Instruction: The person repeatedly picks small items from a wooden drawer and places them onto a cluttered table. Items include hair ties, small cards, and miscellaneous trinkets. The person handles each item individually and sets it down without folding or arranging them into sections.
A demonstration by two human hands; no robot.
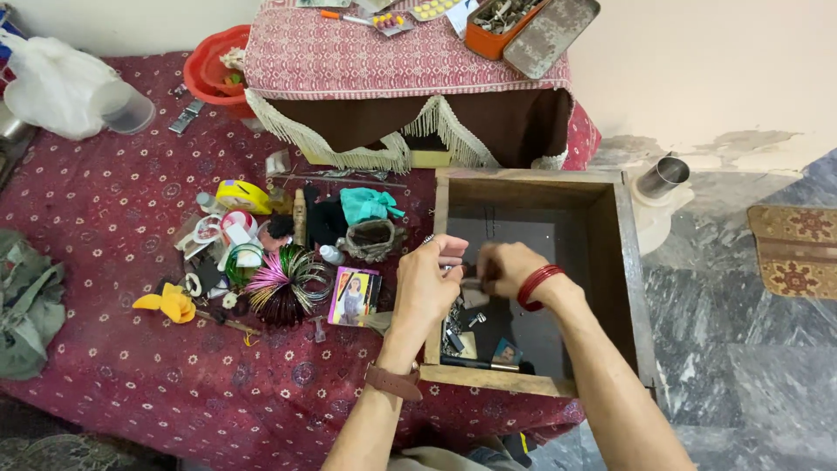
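Both hands are working centre frame, over the left part of the wooden drawer (632,262). The left hand (425,283) is sitting over the drawer's left wall with fingers curled, pinching a thin silvery metal piece (431,238) that is poking out at the top of the fist. The right hand (506,266), with red bangles (538,285) on the wrist, is closed around a small dark object (472,271); can't tell what it is, too hidden by the fingers. The dark object is lying right between the two hands, fingertips of both almost meeting over it.

Below the hands, in the drawer's lower-left corner: small metal bits (455,318), a dark pen-like stick (475,362) along the front wall and a small photo card (506,351).

Left of the hands on the maroon cloth (131,349): a stack of coloured bangles (288,283), a picture card (353,296), a teal cloth (366,205), a yellow tape measure (244,196) and a yellow flower-shaped piece (170,303).

Top of frame: a low table (349,57) with a fringed cover, carrying an orange tin (501,22) with its lid open. A steel cup (663,177) is standing just right of the drawer's upper-right corner.
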